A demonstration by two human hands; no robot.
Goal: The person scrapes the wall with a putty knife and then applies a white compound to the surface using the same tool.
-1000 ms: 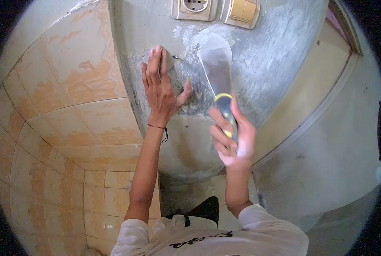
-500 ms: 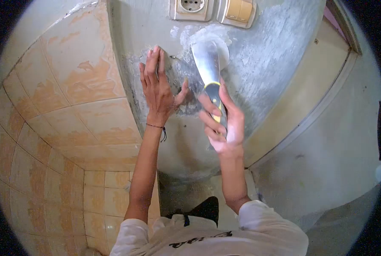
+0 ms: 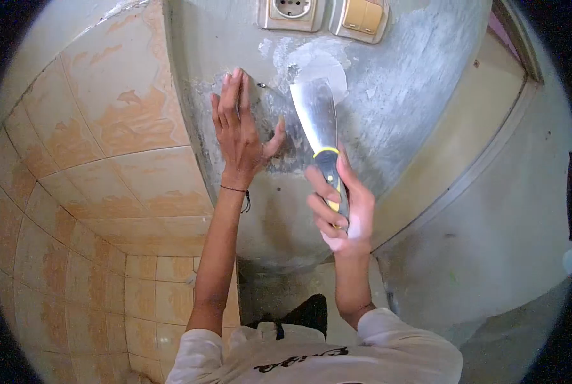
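My right hand [image 3: 342,203] is wrapped round the dark grey and yellow handle of a putty knife [image 3: 316,114]. Its wide metal blade points up the wall, with its edge at the lower part of a pale patch of filler [image 3: 324,69]. My left hand [image 3: 240,131] lies against the grey wall [image 3: 270,211], fingers stretched upward and thumb out to the side. Dark, rough staining shows on the wall around that thumb. A small hole [image 3: 261,85] sits just right of the left fingertips.
Above the patch are a power socket [image 3: 291,14] and a double light switch [image 3: 361,17]. Orange-patterned tiles [image 3: 126,96] cover the wall at the left. A door frame [image 3: 452,185] runs along the right.
My right hand has drawn the putty knife downward and slightly right, baring more of the filler patch. My left hand has stayed in place on the wall.
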